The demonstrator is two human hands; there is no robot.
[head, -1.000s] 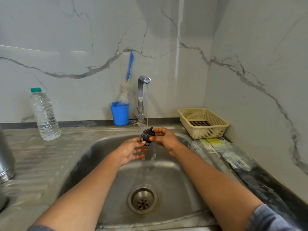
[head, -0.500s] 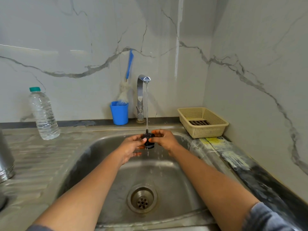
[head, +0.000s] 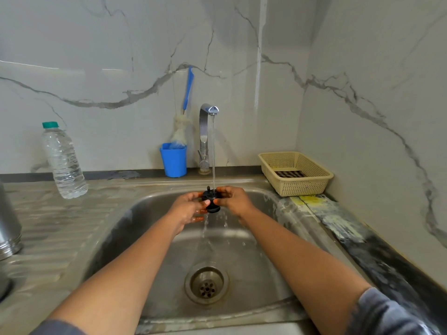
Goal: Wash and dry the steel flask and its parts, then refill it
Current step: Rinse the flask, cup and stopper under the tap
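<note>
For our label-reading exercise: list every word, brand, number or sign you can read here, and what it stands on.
No text can be read anywhere.
The water bottle, blue cup, tap, basket and black stopper show no writing that can be made out.

1. Soft, even, fairly bright light filled the scene, giving the marble wall [head: 121, 44] a cool grey cast.
2. A pale streak of glare ran down the wall; the tap [head: 204, 131] and sink [head: 254, 262] carried bright highlights.
3. Shadows were faint, darkest on the sink's left inner wall.
4. Wide-angle distortion bowed the desk [head: 48, 226] edge; the right sleeve [head: 387, 315] looked smeared.
</note>
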